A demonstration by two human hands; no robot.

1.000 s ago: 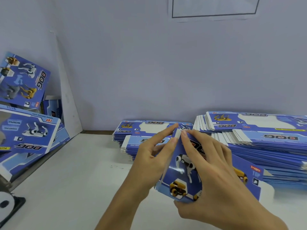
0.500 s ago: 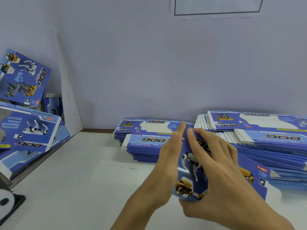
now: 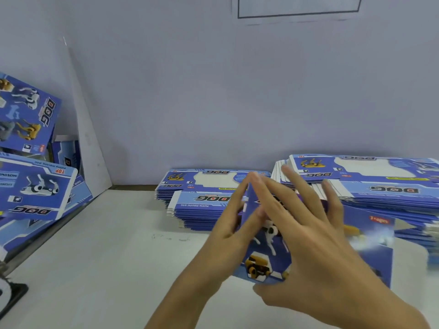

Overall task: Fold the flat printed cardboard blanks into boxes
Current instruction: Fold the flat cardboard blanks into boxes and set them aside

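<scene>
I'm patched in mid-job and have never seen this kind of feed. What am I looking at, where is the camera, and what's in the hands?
There is no machine here: a person works with bare hands, and the single camera sits on their head, looking forward and down. The left hand and right hand press with mostly straight fingers on either side of one blue printed box blank, partly folded and standing on the white table; the fingertips meet at its top edge. The picture is motion-blurred, so the exact grip is unclear. Behind lie two stacks of flat blanks, a lower one and a taller one. On the left, folded boxes are piled against a white board that leans on the wall.
</scene>
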